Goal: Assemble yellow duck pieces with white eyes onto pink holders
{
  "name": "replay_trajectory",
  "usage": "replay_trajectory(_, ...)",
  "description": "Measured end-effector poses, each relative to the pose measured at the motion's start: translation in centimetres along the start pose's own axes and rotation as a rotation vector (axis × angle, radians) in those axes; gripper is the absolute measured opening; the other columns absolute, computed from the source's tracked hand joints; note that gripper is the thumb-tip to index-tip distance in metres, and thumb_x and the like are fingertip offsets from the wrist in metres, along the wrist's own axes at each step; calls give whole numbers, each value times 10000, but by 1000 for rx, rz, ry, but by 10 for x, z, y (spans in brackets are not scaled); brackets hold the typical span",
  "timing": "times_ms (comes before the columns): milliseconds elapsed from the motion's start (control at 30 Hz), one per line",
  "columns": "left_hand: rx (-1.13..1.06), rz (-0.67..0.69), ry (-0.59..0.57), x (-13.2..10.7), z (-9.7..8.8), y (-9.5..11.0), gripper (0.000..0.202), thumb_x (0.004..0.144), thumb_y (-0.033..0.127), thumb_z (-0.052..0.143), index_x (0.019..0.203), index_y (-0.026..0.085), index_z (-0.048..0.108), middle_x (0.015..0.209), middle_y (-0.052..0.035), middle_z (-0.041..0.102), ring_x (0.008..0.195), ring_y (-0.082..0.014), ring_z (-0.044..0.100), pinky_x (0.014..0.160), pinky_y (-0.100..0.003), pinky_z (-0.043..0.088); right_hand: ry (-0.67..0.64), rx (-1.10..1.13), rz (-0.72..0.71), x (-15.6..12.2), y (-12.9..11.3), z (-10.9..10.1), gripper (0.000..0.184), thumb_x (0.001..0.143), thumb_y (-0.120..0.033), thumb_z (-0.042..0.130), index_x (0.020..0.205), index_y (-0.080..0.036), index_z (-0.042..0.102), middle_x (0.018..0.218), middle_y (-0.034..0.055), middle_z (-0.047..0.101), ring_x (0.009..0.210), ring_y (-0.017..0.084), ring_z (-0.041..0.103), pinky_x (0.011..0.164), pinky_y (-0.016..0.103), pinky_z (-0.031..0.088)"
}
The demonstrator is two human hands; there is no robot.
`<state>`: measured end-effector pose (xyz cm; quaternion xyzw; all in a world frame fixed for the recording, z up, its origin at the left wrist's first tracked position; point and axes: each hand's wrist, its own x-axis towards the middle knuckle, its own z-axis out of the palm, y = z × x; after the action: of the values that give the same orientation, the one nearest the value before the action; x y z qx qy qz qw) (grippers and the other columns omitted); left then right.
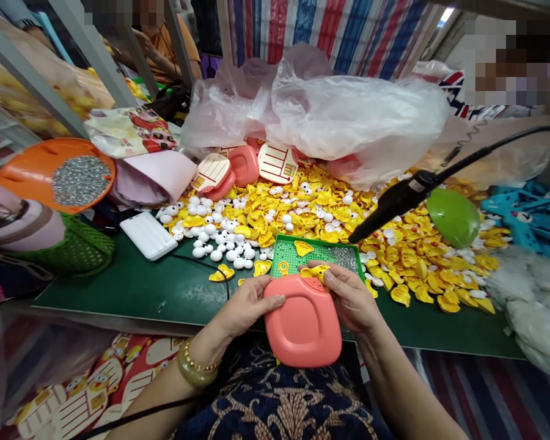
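Observation:
A coral-pink rounded plastic panel [302,324] with a recessed oval in its face is held up in front of my lap. My left hand [250,302] grips its upper left edge, thumb lying on the front. With my right hand [348,296] I pinch a small yellow plastic piece [318,273] against the panel's top right corner, where small holes show. Just behind the panel lies a green perforated tray [318,242]. It contains a yellow shell piece [303,247], a small yellow ring part [283,267] and a heap of small silvery screws [344,259].
Yellow shell parts [421,263] and white balls [220,241] heap across the green table [174,293]. A black electric screwdriver [394,201] hangs over them from a cord. To the left are a white power bank [148,236] and an orange basin [32,171] of metal bits. Clear plastic bags [348,116] lie behind.

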<state>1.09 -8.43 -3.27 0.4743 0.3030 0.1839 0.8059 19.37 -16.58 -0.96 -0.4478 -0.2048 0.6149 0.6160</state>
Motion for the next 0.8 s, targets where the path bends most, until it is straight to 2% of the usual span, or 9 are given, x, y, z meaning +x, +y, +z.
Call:
replay_trajectory(167,30,-30,-17,2,-5,-2,390,647,378,784,858,97,613,828,-69,663,744,-154,603,672,-248,460,55,-9,63,6,-4,3,311,603,-354,804,853,-186,729,853,67,738,705,160,660,676,273,522)
replay_trajectory(300,67,-38,-13,5,-8,-4,392,642,395,783,838,92,631,801,-67,660,712,-147,593,651,-241,450,63,-51,96,12,-4,1,308,597,-353,803,833,-171,727,777,55,722,644,133,628,629,244,497)
replay_trajectory(400,62,-32,4,7,-8,-5,416,632,403,788,867,90,647,822,-75,669,714,-152,594,648,-243,453,74,-54,81,15,2,0,328,608,-386,794,847,-174,716,818,55,718,668,138,627,662,259,498)
replay_trajectory(500,89,-1,41,6,-9,-6,418,652,415,773,885,89,653,827,-80,672,725,-161,594,643,-241,448,81,-92,40,14,12,0,393,645,-424,769,957,-202,679,955,58,707,778,164,638,722,287,498)
replay_trajectory(567,106,3,74,5,-10,-8,411,657,423,769,866,87,657,805,-78,671,702,-159,589,613,-230,434,57,-193,11,13,18,-2,399,659,-427,762,976,-207,662,978,55,697,835,177,630,748,296,490)
replay_trajectory(633,80,-36,96,4,-11,-10,408,626,413,791,830,85,657,775,-73,667,670,-155,583,584,-221,421,23,-277,5,14,22,-5,360,662,-428,760,919,-194,668,915,50,700,829,180,625,742,293,481)
replay_trajectory(733,-41,-146,72,6,-11,-8,419,554,364,838,807,87,652,749,-67,661,638,-150,583,575,-222,423,-44,-254,42,18,24,-6,333,669,-426,753,892,-189,685,863,48,707,772,170,633,719,295,479)
replay_trajectory(800,-143,-194,42,9,-12,-3,439,540,331,848,858,96,657,785,-72,668,668,-161,601,616,-238,449,-101,-195,72,22,27,-3,345,658,-411,760,914,-189,695,869,53,713,754,168,644,729,306,485)
